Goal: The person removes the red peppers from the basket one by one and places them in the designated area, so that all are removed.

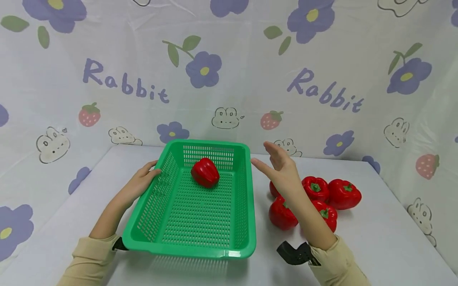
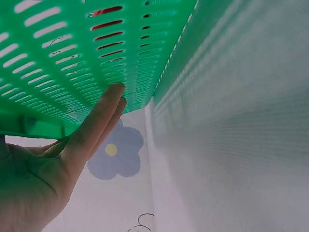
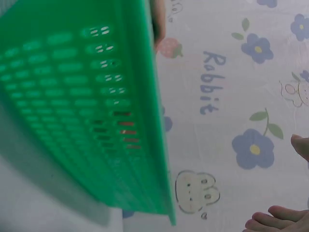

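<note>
A green plastic basket (image 1: pixel 200 214) with slotted walls stands in the middle in the head view. One red bell pepper (image 1: pixel 205 172) lies in its far part. At the basket's left rim, my left hand (image 1: pixel 137 183) grips with the thumb over the edge; the left wrist view shows long fingers (image 2: pixel 99 118) along the outer slotted wall. My right hand (image 1: pixel 284 171) is raised beside the right rim, apart from it, thumb and fingers spread and holding nothing. In the right wrist view, its fingertips (image 3: pixel 280 217) show at the lower right.
Several more red bell peppers (image 1: pixel 344 194) sit in a group on the white table (image 1: pixel 386 234), partly behind my right forearm. A patterned cloth (image 1: pixel 247 79) hangs behind the table. Black straps (image 1: pixel 295 253) are at the wrists.
</note>
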Tool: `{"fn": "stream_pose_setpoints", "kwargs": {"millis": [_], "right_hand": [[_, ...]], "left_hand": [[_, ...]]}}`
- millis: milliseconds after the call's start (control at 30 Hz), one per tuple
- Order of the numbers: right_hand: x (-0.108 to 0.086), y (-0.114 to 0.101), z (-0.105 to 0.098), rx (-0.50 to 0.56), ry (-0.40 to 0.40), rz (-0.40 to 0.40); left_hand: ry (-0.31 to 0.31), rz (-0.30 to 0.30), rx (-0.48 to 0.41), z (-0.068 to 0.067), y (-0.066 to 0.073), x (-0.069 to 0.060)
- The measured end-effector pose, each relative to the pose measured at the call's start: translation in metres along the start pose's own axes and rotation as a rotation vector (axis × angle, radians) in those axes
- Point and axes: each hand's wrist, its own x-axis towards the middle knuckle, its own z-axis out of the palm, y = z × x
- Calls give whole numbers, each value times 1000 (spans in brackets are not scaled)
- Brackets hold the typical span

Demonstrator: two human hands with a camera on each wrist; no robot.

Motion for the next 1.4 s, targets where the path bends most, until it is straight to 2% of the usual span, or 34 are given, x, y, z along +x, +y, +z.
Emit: {"fn": "stream_pose_setpoints", "kwargs": {"millis": [200, 367, 667, 1100, 1400], "right_hand": [[12, -15, 16, 58, -28, -23], [17, -23, 27, 65, -43, -50], [25, -28, 45, 84, -64, -21], [42, -44, 66, 156, -95, -37], [54, -46, 85, 139, -88, -23]], "left_hand": [[-8, 0, 3, 1, 0, -1], [-1, -8, 5, 0, 0, -1], [3, -12, -2, -1, -2, -1], [-4, -13, -15, -1, 1, -2], [-6, -11, -17, -1, 3, -3]]}}
